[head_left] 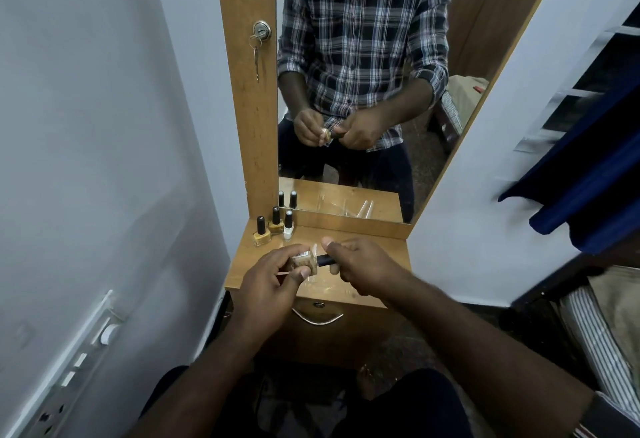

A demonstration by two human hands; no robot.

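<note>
My left hand (273,273) grips a small beige nail polish bottle (305,262), tipped sideways above the wooden dresser shelf (381,247). A thin pale stick pokes out from between the fingers of that hand. My right hand (360,264) pinches the bottle's black cap (325,259), which points to the right. Both hands meet over the middle of the shelf.
Three more nail polish bottles (275,226) stand at the shelf's back left corner. A tall mirror (363,91) rises behind, reflecting a person in a plaid shirt. A drawer with a handle (317,318) sits below the shelf. A wall lies left, dark cloth (588,195) hangs right.
</note>
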